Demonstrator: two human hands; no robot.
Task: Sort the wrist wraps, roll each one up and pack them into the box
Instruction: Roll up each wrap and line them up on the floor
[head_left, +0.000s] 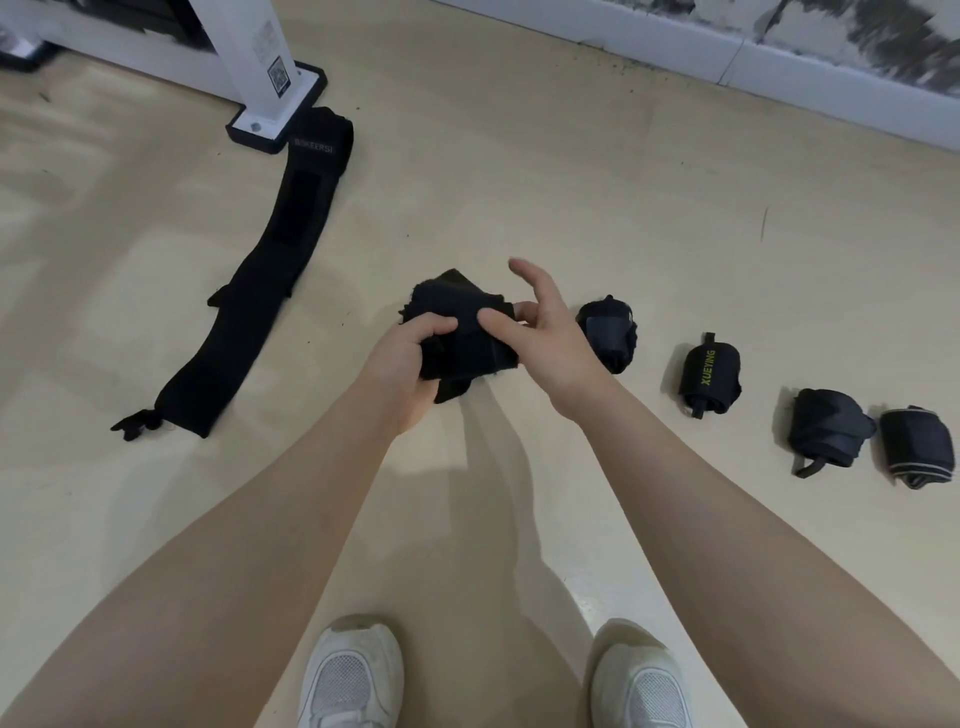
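Wrist wrap in hand: black wrist wrap (462, 338), partly rolled into a loose bundle, held above the floor (519, 182) between both hands, a short tail hanging below it.
Left hand: left hand (405, 364) grips the lower left side of the bundle, fingers curled over its top edge.
Right hand: right hand (540, 332) pinches the bundle's right side with thumb and a lower finger; index finger raised and free.
Unrolled wrap: long black wrap (260, 291) lying flat on the floor to the left, its far end touching the white machine base (275, 104); faint lettering near that end.
Rolled wraps: four lie on the floor in a row to the right — a dark roll (610, 338) just beside the right hand, a roll lettered XUEYING (709, 376), a third roll (826, 431), and a grey-edged roll (917, 447) touching the third.
Feet: white sneakers (353, 675) at the bottom edge.
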